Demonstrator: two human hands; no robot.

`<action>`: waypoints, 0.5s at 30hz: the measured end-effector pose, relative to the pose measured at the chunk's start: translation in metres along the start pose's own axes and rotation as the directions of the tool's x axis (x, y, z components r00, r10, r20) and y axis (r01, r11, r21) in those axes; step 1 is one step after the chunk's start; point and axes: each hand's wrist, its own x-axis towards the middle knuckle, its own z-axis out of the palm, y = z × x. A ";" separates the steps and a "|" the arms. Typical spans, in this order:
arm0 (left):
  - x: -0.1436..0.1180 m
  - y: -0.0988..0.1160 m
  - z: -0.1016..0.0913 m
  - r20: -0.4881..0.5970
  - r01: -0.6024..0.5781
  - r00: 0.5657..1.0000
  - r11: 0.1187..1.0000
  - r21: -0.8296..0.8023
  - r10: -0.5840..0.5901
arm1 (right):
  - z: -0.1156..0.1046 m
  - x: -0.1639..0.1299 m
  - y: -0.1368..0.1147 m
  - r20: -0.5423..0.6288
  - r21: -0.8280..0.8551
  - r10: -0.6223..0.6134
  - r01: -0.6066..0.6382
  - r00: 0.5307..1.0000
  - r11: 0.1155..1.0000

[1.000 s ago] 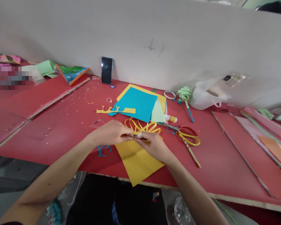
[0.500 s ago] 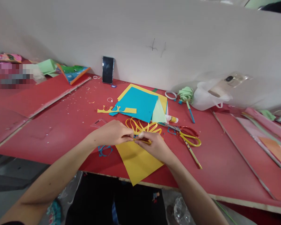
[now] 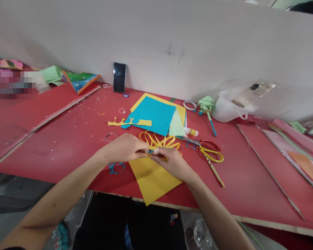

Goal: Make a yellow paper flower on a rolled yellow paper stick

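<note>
Between my two hands is a paper flower (image 3: 169,141) made of looped yellow paper strips, with a bit of blue at its centre. My left hand (image 3: 129,146) pinches its near left side, fingers closed. From the right, my right hand (image 3: 169,159) grips the flower's near edge between thumb and fingers. The fingertips of both hands almost meet, and they hide part of the strips. Under the hands lies a yellow paper sheet (image 3: 153,184), one corner pointing toward me. Blue paper scraps (image 3: 117,168) rest beside my left wrist.
Behind the hands are blue paper (image 3: 153,113), a cut yellow strip (image 3: 142,122) and a glue stick (image 3: 191,132). Scissors (image 3: 211,154) and a pencil (image 3: 215,172) lie right. A phone (image 3: 119,78) leans on the wall; a green paper rose (image 3: 206,104) sits near a plastic bag (image 3: 225,107).
Both hands keep their hold on the paper flower, with only a tiny shift of the fingers. A little more blue shows between the fingertips. The view has moved very slightly.
</note>
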 end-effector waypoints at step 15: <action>0.002 0.002 0.001 0.008 -0.040 0.999 0.996 0.082 0.039 | 0.000 0.000 0.001 -0.035 0.016 0.024 -0.024 0.999 1.000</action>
